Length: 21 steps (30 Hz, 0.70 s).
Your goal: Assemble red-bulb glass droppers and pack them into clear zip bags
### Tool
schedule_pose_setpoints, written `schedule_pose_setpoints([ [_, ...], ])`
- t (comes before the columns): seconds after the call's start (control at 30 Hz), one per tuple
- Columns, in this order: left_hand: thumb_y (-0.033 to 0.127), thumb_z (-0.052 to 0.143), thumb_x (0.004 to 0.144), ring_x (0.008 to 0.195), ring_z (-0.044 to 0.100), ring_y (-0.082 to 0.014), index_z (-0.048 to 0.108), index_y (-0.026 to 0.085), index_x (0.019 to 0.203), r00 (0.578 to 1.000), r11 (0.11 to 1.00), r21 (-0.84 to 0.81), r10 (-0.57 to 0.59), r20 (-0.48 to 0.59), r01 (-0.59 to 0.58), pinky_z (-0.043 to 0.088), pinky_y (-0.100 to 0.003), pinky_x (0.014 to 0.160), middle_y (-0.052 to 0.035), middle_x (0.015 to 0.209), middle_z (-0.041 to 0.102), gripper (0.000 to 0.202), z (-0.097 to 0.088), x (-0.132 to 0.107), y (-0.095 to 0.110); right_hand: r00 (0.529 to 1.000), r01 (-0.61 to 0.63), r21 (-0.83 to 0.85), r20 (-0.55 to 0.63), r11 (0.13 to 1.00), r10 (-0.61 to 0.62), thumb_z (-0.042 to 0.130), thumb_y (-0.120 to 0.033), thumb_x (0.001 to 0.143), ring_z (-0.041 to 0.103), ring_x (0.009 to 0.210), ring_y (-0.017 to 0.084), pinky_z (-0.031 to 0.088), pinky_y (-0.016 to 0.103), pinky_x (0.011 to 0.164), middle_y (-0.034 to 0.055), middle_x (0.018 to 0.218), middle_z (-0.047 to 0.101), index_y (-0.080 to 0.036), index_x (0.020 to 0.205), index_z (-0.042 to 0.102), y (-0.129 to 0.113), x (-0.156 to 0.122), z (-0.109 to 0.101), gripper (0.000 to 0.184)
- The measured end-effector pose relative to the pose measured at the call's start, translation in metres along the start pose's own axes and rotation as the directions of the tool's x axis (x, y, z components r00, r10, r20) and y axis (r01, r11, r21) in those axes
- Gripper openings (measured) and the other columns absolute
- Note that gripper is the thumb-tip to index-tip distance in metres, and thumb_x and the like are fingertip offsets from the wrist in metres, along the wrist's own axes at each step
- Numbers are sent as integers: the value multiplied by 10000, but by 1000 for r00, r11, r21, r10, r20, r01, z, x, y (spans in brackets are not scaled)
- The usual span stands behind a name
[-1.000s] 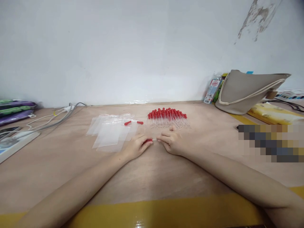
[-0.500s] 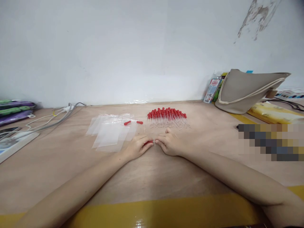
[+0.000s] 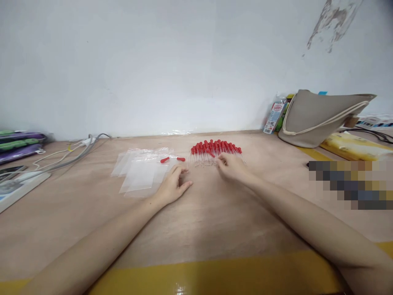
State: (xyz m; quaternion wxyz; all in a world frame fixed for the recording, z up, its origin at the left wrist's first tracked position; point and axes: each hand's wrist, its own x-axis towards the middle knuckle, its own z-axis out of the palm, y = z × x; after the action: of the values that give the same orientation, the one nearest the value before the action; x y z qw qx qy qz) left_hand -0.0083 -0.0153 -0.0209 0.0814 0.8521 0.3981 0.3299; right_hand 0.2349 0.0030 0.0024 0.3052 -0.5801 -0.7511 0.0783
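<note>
Droppers (image 3: pixel 196 148) with red bulbs and clear tubes lie side by side in a row just past the fingertips of the right hand (image 3: pixel 233 167), bulbs on the far side, tubes running back toward the fingers. One slanted dropper (image 3: pixel 210 153) shows its red end just left of those fingertips, over the row. The right thumb and forefinger are curled close together, but I cannot tell whether they are clamped on its tube. On the left hand (image 3: pixel 172 187) the thumb and fingers stand apart with nothing between them. Just past its fingertips lie two loose bulbs, the left bulb (image 3: pixel 165 160) and the right bulb (image 3: pixel 181 159), by clear bags (image 3: pixel 138 176) spread to the left of these fingers. Well to the right of the right fingers, and farther off, stand a bottle (image 3: pixel 273 118) and a grey pouch (image 3: pixel 319 119).
</note>
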Motion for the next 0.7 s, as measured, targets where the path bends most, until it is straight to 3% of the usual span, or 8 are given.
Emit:
schedule_pose_setpoints([
  [0.13,238,531,781,836,533,-163,540,191,938,999,1000,5,4,50,-5,457,-298,706,-51,1013,508,164,2,0,1,933,-348,-38,-114,937,342,452,-333,762,575,655,165,365,242,573,49,692,643,-187,683,623,35,34,-15,238],
  [0.27,239,527,785,820,535,-160,565,187,891,998,1000,4,9,65,-9,447,-297,710,-43,969,523,124,2,1,2,845,-522,-85,-191,849,500,518,-383,684,594,730,210,378,264,572,62,750,650,-207,707,657,52,55,-15,226],
  [0.47,254,518,792,827,535,-162,576,184,866,997,1000,1,5,80,-6,443,-307,741,-47,964,527,117,1,1,1,843,-528,-105,-183,843,506,540,-395,668,594,771,215,402,290,624,75,796,653,-216,717,666,55,61,4,225],
  [0.7,260,516,794,833,531,-166,581,185,861,997,1000,-5,13,77,-13,441,-304,726,-48,962,530,119,2,2,0,885,-445,-169,-233,879,403,495,-367,718,580,778,223,357,365,739,58,761,653,-211,703,630,40,55,3,207],
])
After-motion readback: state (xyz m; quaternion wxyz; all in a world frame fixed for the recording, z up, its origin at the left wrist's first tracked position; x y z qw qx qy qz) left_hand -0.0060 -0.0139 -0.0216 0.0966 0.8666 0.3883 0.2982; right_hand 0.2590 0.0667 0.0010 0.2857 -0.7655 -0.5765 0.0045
